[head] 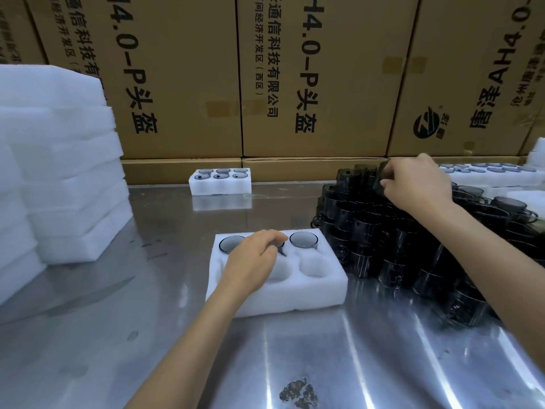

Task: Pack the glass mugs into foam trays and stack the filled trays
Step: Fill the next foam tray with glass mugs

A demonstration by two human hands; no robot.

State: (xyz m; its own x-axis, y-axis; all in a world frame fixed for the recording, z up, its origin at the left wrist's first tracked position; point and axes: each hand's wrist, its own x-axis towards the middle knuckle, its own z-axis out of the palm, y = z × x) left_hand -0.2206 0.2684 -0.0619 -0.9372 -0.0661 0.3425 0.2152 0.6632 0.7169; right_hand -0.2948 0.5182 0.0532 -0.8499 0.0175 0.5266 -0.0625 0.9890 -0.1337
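Below cartons (182, 84) printed "4.0-P头盔", left hand (250, 261) rests loosely on foam tray (277, 293); right hand (418, 184) grips a mug (380, 175).

White six-cavity foam tray (295, 293) lies flat, centre; rear row holds smoky glass mugs (303, 240). Front cavities are vacant. Dark mug pile (383, 240) sits right; filled tray (220, 182) behind.

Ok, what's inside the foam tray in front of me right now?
The foam tray holds glass mugs along its far row; the near pockets look empty. The left hand covers the middle.
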